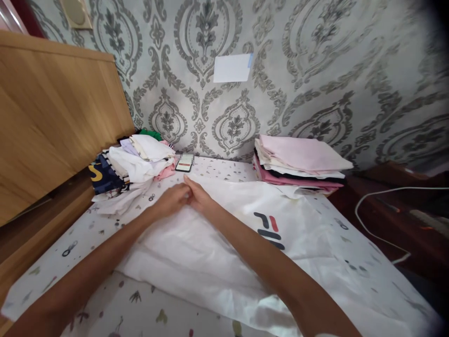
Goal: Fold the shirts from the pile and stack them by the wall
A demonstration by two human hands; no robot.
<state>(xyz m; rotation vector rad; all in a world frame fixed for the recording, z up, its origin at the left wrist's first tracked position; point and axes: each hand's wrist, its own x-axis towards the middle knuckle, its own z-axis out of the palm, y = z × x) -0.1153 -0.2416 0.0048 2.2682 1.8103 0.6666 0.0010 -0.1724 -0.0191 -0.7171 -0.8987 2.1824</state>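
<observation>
A white T-shirt (217,206) with a dark and red letter print lies spread over the bed, its fabric wrinkled toward the near side. At its far left edge my left hand (175,199) has its fingers curled closed on the cloth. My right hand (198,194) meets it there, thumb pointing away from me and the fingers pinched at the same edge. The two hands touch or nearly so, and the fingertips are partly hidden between them. Just beyond them lies a phone (184,163) with a lit screen.
Loose clothes (140,157) are heaped at the back left, beside a wooden panel (63,112). A neat stack of folded clothes (301,157), pink on top, stands at the back right. A white cable (358,206) hangs past the bed's right edge. Patterned wallpaper (235,121) closes off the back.
</observation>
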